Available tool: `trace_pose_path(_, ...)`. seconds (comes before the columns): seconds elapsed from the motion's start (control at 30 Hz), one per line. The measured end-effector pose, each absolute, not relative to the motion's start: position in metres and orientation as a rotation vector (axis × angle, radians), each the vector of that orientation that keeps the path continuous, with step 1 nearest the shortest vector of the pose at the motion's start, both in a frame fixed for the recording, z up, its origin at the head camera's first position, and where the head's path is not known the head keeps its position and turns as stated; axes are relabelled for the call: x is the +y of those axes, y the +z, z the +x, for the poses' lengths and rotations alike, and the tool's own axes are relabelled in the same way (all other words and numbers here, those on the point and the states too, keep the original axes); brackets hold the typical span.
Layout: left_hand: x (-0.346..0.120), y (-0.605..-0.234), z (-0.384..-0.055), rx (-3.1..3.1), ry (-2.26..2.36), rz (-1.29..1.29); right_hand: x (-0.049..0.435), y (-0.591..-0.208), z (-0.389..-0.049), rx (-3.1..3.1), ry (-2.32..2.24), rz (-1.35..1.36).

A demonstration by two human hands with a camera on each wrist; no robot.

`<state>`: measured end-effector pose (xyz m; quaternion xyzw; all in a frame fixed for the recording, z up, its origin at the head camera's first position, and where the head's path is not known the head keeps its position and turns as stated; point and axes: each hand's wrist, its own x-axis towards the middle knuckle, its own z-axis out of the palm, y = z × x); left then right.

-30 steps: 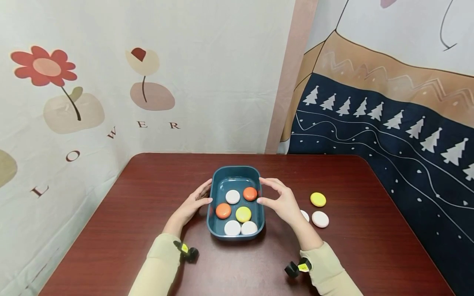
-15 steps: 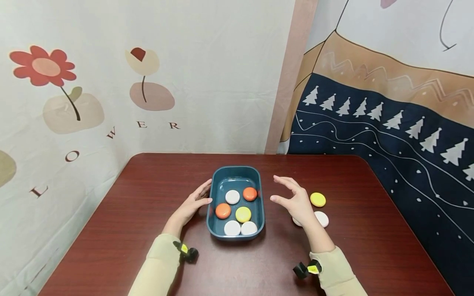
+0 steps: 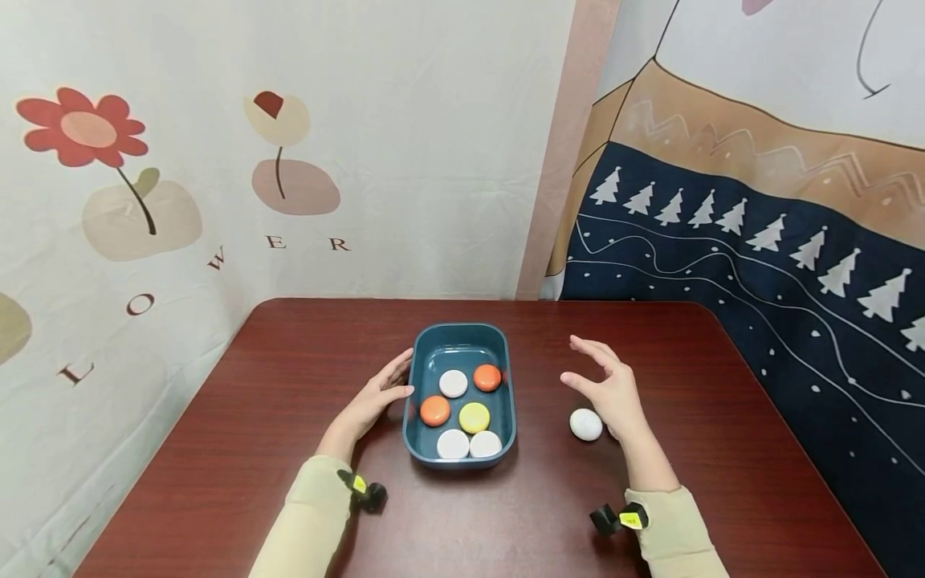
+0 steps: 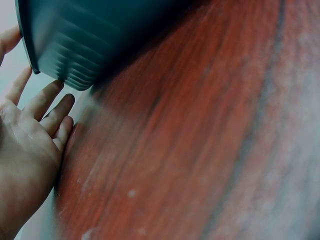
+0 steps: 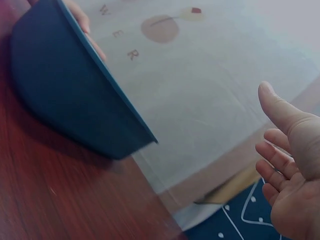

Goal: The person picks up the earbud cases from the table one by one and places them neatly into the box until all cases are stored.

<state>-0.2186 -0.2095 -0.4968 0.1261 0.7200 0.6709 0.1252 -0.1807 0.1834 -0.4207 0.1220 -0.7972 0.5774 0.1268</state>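
While the left hand [image 3: 370, 401] rests its thumb and extended fingers on the blue tray [image 3: 459, 464] at nine o'clock, the right hand [image 3: 613, 395] hangs out at three, well apart from it. And that right hand holds nothing: thumb and fingers spread, a wide gap between them! The left pinches nothing either, fingers straight against wall and rim.

Just off the right hand's seven-to-eight o'clock, on the table, sits a loose white disc [image 3: 586, 425].

Now into the tray, upright in the middle of the table [image 3: 462, 530], and six are in: an orange disc [image 3: 487, 377] at two o'clock, a white disc [image 3: 453, 384] near centre, another orange at eight, a yellow disc [image 3: 474, 418] between four and five, and two more whites side by side at five and six.

So the count reads six inside, one visible outside; I'd call that mostly gathered, though whatever the right hand and forearm cover, I can't tell.
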Motion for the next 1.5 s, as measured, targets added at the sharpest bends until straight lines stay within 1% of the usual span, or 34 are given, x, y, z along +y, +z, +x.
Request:
trace_pose_path(0.43, -0.21, -0.499, -0.218, 2.118, 1.95, 0.369, 0.218, -0.427, -0.188, -2.377, 1.582, 0.206)
trace_pose_path(0.7, -0.209, -0.493, -0.216, 2.106, 1.951, 0.366, 0.236, -0.433, -0.191, -2.355, 1.588, 0.186)
trace_pose_path(0.93, -0.207, -0.485, -0.212, 2.09, 1.955, 0.352, 0.232, -0.415, -0.177, -2.367, 1.592, 0.141)
trace_pose_path(1.1, -0.203, -0.468, -0.205, 2.085, 1.936, 0.373, 0.242, -0.43, -0.182, -2.365, 1.571, 0.172)
trace_pose_path(1.2, -0.203, -0.467, -0.204, 2.087, 1.93, 0.368, 0.252, -0.447, -0.19, -2.357, 1.579, 0.186)
trace_pose_path(1.33, -0.203, -0.467, -0.205, 2.078, 1.938, 0.366, 0.265, -0.468, -0.2, -2.391, 1.592, 0.132)
trace_pose_path(1.5, -0.203, -0.469, -0.205, 2.067, 1.95, 0.366, 0.271, -0.48, -0.202, -2.439, 1.6, 0.088)
